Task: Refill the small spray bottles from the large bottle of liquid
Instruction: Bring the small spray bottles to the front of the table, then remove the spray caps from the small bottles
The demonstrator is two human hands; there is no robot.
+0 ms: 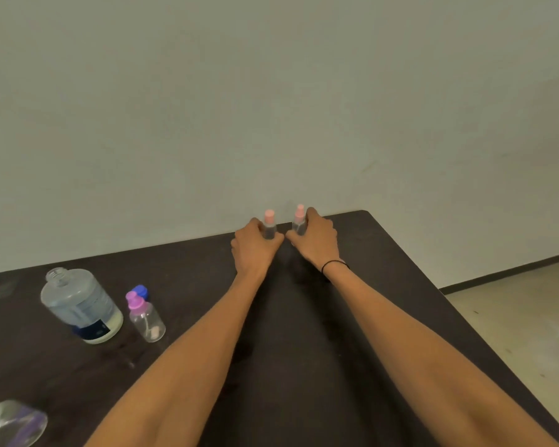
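Spray bottles come in threes here. Two small clear ones with pink tops stand upright at the far edge of the dark worktop (384, 285), close together but apart: the left pink-topped bottle (269, 225) is gripped by the left hand (255, 245), the right pink-topped bottle (299, 221) by the right hand (317, 240). On each hand the fingers curl round the clear body, leaving the pump head free above. Both arms reach far out, which suggests the pair is being parked out of the pouring area, or fetched from it; which of the two cannot be told.

At the left, well apart from the hands, the large bottle (81, 306) stands upright with its neck uncapped, ready to pour. Just beside it on the right stands a purple-topped spray bottle (146, 317), looking nearly empty, so probably still to be filled. A blue cap (141, 291) sits behind that bottle, likely the large bottle's own, kept close for re-closing.
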